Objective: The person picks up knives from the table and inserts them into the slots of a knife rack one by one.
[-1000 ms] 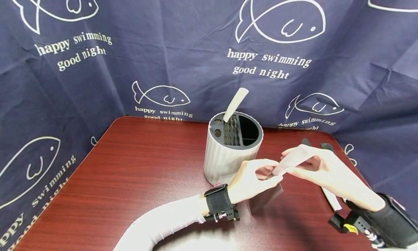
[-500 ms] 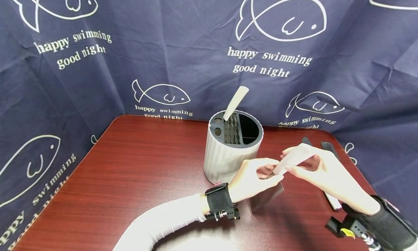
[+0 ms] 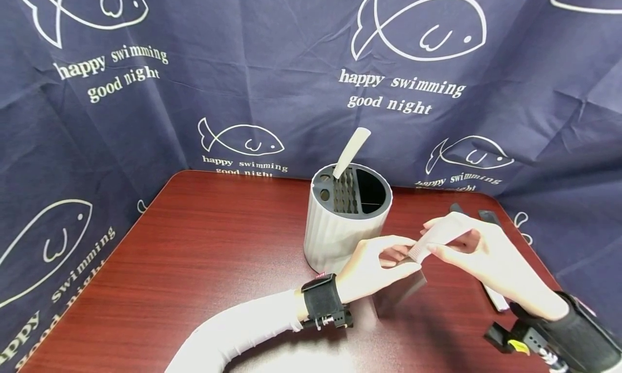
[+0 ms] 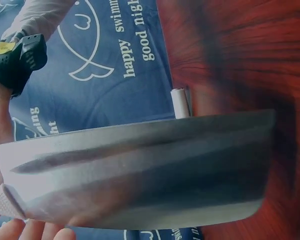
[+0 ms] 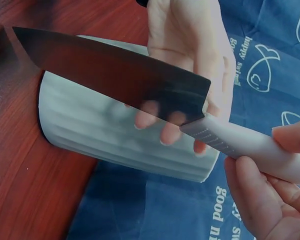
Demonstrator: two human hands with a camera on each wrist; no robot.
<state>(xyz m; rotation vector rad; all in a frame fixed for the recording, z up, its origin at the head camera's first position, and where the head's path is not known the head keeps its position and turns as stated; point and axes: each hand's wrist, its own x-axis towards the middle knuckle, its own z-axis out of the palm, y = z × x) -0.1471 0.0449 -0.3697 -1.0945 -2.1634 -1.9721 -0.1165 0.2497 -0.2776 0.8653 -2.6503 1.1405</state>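
Little has moved since a second ago: the right hand (image 3: 478,246) has its wrist slightly lower and closer to the person, while the holder (image 3: 335,238) stands where it did. Between the right thumb and fingers, the pale handle of a knife (image 5: 190,97) is pinched; it slopes down toward the left hand (image 3: 371,270), with the broad metal blade (image 4: 140,175) reaching beyond it, outside the holder and on its near side. Left fingers curve close about the blade's handle end, and some fingertips show past its lower edge; whether they press on the metal, the views cannot tell.

Ribbed and white, the holder stands upright on the reddish wooden table (image 3: 218,238). One white handle (image 3: 352,153) leans out of its slotted dark top. Near the right hand lie a dark strip (image 3: 488,216) and a white piece (image 3: 495,299), partly hidden by that hand and wrist. A blue fish-print cloth (image 3: 291,65) hangs behind the table.
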